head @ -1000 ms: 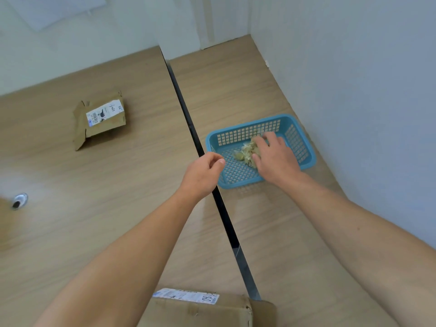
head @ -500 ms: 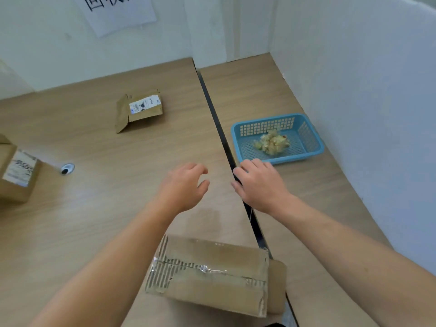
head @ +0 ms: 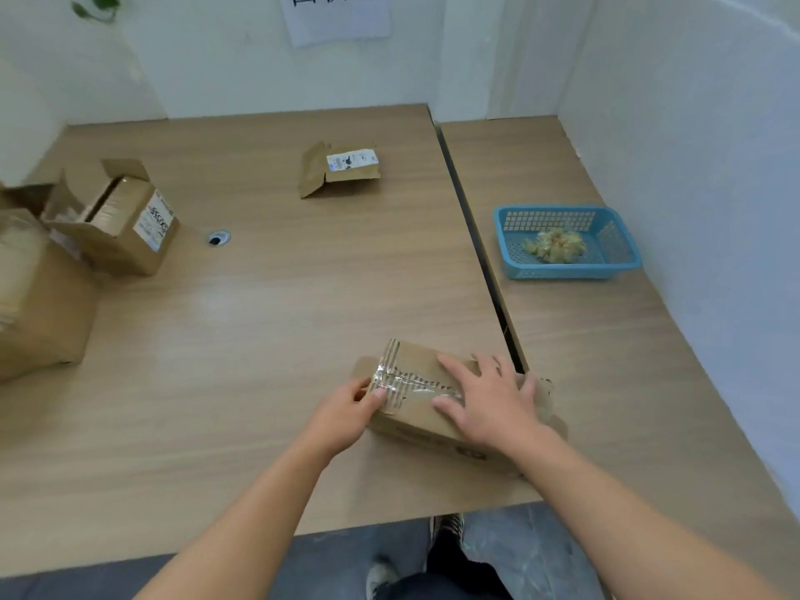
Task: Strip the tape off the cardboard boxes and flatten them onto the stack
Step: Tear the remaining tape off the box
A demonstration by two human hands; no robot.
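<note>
Both hands have come back from the blue basket [head: 567,270] at the right of the frame and settled on the taped box [head: 407,415] at lower centre, near the front edge of the table [head: 268,322]. I take that to mean one strip has been binned and the next pull is being set up on the same box.

Her or his right hand [head: 493,409] lies flat on top of the box, fingers spread wide and straight, pressing it down and holding nothing. At the box's left end the left hand [head: 342,415] has its fingers curled in, thumb against the crinkled end of the tape [head: 404,380] where it wraps over the edge. It grips that end, though from here I cannot tell whether the tape itself is already caught between thumb and finger.

That glossy tape runs along the top seam toward the right hand, so this box is not yet stripped and remains fully folded up.

Further out, the basket holds a small heap of tape scraps [head: 556,246]. A flattened box [head: 342,168] with a white label lies alone at upper centre, which looks like the start of the stack. At the left edge stand an open box [head: 117,223] with its flaps up and a large box [head: 43,305] just beside it, both apparently waiting their turn.
</note>
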